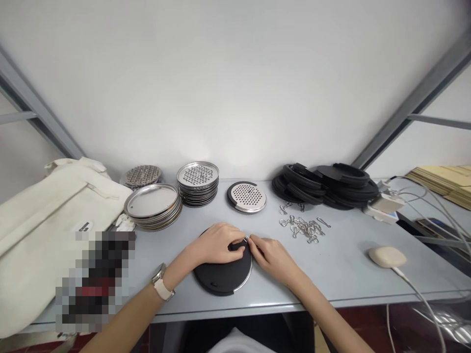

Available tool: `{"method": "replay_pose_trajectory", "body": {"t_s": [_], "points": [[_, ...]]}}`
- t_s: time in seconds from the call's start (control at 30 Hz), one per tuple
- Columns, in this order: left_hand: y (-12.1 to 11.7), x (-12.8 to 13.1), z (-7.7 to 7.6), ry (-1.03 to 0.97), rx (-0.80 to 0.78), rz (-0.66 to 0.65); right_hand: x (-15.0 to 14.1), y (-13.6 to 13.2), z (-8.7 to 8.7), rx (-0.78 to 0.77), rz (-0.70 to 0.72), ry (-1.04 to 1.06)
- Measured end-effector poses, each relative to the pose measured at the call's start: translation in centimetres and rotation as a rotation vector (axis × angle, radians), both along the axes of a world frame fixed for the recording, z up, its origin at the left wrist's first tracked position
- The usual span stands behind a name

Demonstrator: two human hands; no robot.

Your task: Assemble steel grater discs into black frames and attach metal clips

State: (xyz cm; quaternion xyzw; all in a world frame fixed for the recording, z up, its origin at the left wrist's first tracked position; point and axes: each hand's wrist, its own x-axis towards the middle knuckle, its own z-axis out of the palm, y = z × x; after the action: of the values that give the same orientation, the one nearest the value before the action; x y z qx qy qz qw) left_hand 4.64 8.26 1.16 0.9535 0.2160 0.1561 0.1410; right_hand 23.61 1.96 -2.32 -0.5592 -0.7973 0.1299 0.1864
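A black round disc (223, 273) with a strip of bright metal rim on its right side lies near the table's front edge. My left hand (223, 243) rests on top of it, thumb and fingers curled around its upper right edge. Against that same edge, my right hand (270, 252) pinches with thumb and index finger. A small silvery glint shows between the fingertips; whether it is a clip or the metal rim, I cannot tell. Behind the hands sits a round grater (248, 197) with a black part around its left side. Loose metal clips (303, 226) lie to the right.
Metal discs (152, 202) and round grater plates (198, 176) are stacked at the back left. Black round parts (300, 184) are piled at the back right. A cream bag (55, 211) fills the left. A pale corded device (387, 256) lies at right, beside cables and chargers (384, 206).
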Motion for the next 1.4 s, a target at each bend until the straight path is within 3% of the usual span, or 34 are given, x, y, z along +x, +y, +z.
{"method": "replay_pose_trajectory", "body": {"t_s": [0.5,1.13,1.4], "points": [[0.2,0.8,-0.8,-0.002,-0.025,0.058,0.0,-0.4,-1.6,0.114,0.015,-0.005],[-0.2,0.6,-1.2,0.041,0.177,0.048,-0.7,-0.4,-0.9,0.093,-0.023,-0.013],[-0.3,0.3,-0.7,0.041,0.193,-0.008,-0.4,-0.7,-1.1,0.123,-0.027,-0.028]]}}
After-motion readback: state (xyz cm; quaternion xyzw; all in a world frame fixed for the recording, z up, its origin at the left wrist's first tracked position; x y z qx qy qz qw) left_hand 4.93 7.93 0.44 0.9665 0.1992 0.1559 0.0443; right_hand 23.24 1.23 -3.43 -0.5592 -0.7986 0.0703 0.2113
